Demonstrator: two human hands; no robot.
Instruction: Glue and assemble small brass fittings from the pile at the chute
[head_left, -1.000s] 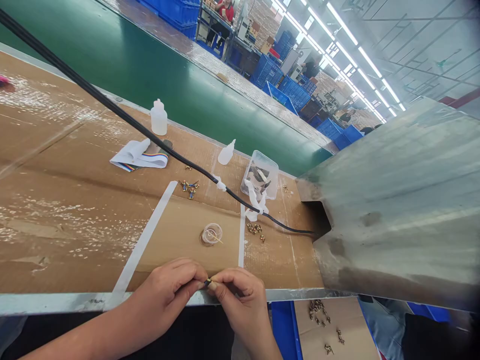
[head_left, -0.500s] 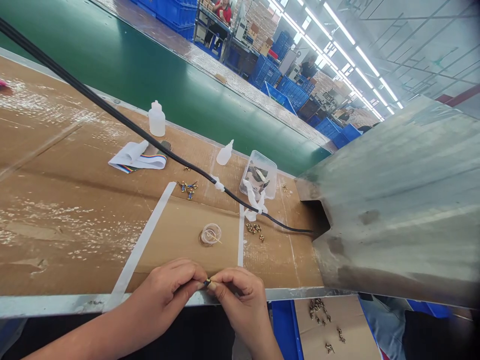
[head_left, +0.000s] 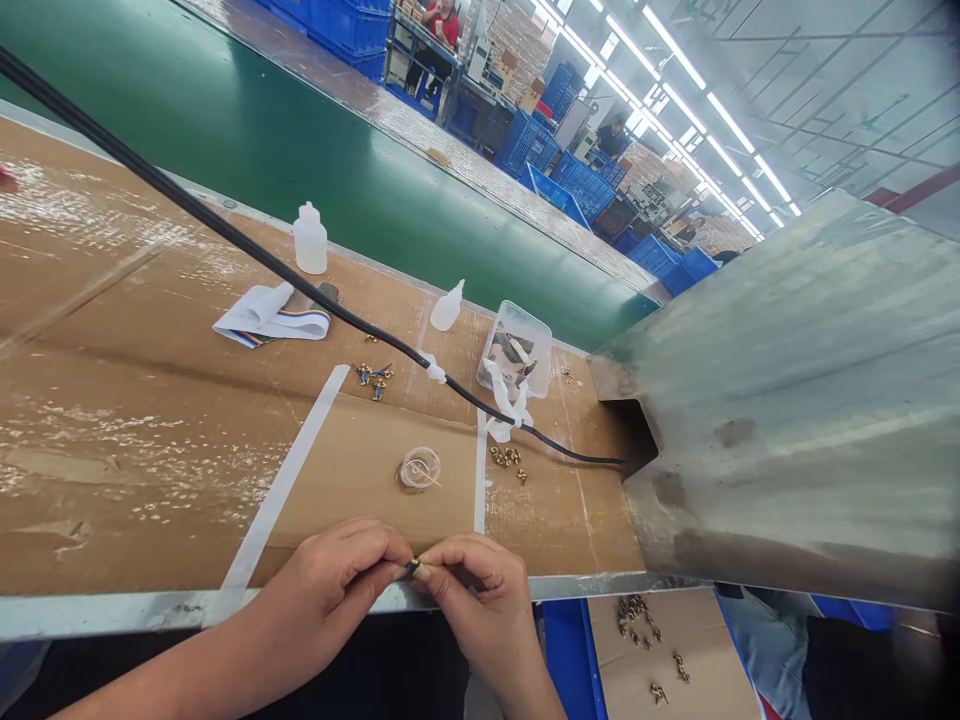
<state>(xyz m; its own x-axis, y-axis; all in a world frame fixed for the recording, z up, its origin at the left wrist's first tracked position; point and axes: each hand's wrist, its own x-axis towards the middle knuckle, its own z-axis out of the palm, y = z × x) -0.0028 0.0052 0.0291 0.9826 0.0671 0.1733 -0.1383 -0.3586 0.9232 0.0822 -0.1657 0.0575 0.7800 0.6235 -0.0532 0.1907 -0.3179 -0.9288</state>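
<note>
Gold-toned and dark: pinching a small part (head_left: pixel 412 566) with left hand (head_left: pixel 341 585) and right hand (head_left: pixel 484 590), at the near edge of the table (head_left: pixel 180 430). Best to brace both together, working gently inside that edge against drops.

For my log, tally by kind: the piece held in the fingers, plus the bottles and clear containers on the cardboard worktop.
Small piece, pinched between both hands: 1
Whitish bottles: 2
Rectangular clear box: 1
Round clear cup: 1
Total: 5

One held piece (head_left: pixel 412 566), two bottles (head_left: pixel 310 242)
</note>
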